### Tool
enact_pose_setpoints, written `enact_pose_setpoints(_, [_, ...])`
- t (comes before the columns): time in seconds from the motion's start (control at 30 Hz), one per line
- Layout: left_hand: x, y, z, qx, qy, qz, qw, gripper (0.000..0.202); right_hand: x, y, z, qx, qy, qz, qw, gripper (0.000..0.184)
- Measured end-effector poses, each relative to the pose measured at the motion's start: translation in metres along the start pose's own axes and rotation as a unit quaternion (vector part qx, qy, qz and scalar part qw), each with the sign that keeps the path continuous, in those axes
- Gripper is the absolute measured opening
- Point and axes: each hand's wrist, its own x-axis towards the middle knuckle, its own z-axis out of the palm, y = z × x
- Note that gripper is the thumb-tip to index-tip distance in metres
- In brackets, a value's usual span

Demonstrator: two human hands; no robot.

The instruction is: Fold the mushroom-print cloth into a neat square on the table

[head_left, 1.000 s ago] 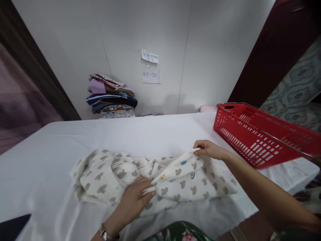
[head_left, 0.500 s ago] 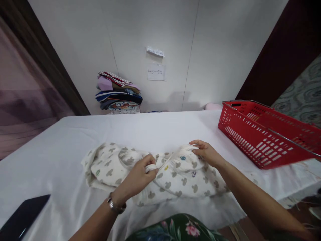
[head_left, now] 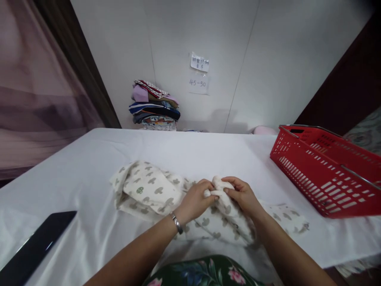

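Note:
A white garment (head_left: 157, 190) with a grey mushroom-like print lies rumpled across the table in front of me; its exact kind is hard to make out. My left hand (head_left: 198, 198) pinches a rolled white edge of it between thumb and fingers. Close beside it on the right, my right hand (head_left: 241, 194) grips a bunched fold of the same cloth. The gathered part between both hands is lifted a little, while the left end and a strip at the right lie on the table. A metal watch or bracelet (head_left: 176, 222) circles my left wrist.
A red plastic basket (head_left: 315, 174) with metal handles stands at the right on the white-covered table (head_left: 113, 147). A dark flat device (head_left: 38, 246) lies at the near left. Behind the far edge, folded clothes (head_left: 154, 107) are stacked against the wall, below a paper label reading 45-50 (head_left: 199, 83).
My left hand has moved right, close to my right hand, and the cloth between them is now bunched together. The view has shifted slightly left.

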Motion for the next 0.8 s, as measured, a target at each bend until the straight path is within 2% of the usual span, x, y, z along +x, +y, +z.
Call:
enact_pose_setpoints(0.13, [-0.013,0.011,-0.013,-0.007,-0.019,0.008,1.000,0.009,0.006,-0.002,-0.003,0.006,-0.002,0.001,1.000,0.037])
enact_pose_setpoints(0.27, [-0.026,0.037,-0.032,-0.026,-0.079,0.116,0.990,0.009,0.013,-0.008,-0.008,-0.054,-0.008,-0.025,0.998,0.030])
enact_pose_setpoints(0.33, [-0.025,0.043,-0.037,-0.036,-0.083,0.137,0.986,0.010,0.014,-0.012,-0.008,-0.069,-0.043,-0.023,0.996,0.029])
enact_pose_setpoints(0.43, [-0.017,0.034,-0.034,-0.054,-0.014,0.089,0.994,0.009,0.009,-0.017,-0.006,-0.095,-0.114,-0.004,0.989,0.026])
enact_pose_setpoints(0.5, [-0.011,0.023,-0.028,-0.074,0.032,0.054,0.995,0.008,0.003,-0.019,-0.004,-0.110,-0.137,-0.007,0.984,0.025])
enact_pose_setpoints(0.57, [-0.008,0.014,-0.022,-0.090,0.050,0.035,0.994,0.006,-0.003,-0.020,-0.003,-0.108,-0.151,-0.018,0.982,0.025])
enact_pose_setpoints(0.67, [-0.008,0.010,-0.018,-0.103,0.046,0.016,0.993,0.004,-0.009,-0.017,-0.004,-0.095,-0.163,-0.025,0.982,0.025])
enact_pose_setpoints(0.8, [-0.009,0.011,-0.018,-0.138,-0.004,-0.010,0.990,0.007,-0.013,-0.016,-0.002,-0.095,-0.146,-0.035,0.984,0.027])
